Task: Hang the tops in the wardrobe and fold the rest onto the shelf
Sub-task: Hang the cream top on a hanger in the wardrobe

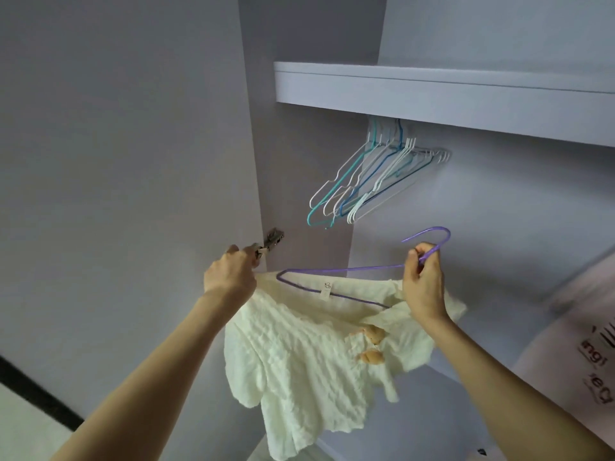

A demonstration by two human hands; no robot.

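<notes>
A: What is held by the right hand (424, 286)?

B: The neck of a purple wire hanger (349, 270), just below its hook, is pinched between the thumb and curled fingers (420, 252). The hanger is tilted, with its hook raised to the right.

A: And where is the top to be found?

B: A cream crinkled top (299, 354) is draped from the hanger, in front of the open wardrobe (299, 138) and below its shelf (432, 94). One end of the hanger is threaded into the neckline, where a white label can be seen. The top's left shoulder is gripped by the left hand (229, 277), whose fingers are clenched around the fabric.

A: What else is seen inside?

B: A bunch of white, teal and blue wire hangers (372, 181) is hung under the shelf, well above the purple one. A metal hinge (271, 242) is fixed to the wardrobe's side panel, just beside the left hand. A plastic bag with print (592, 344) is seen at the right edge.
</notes>
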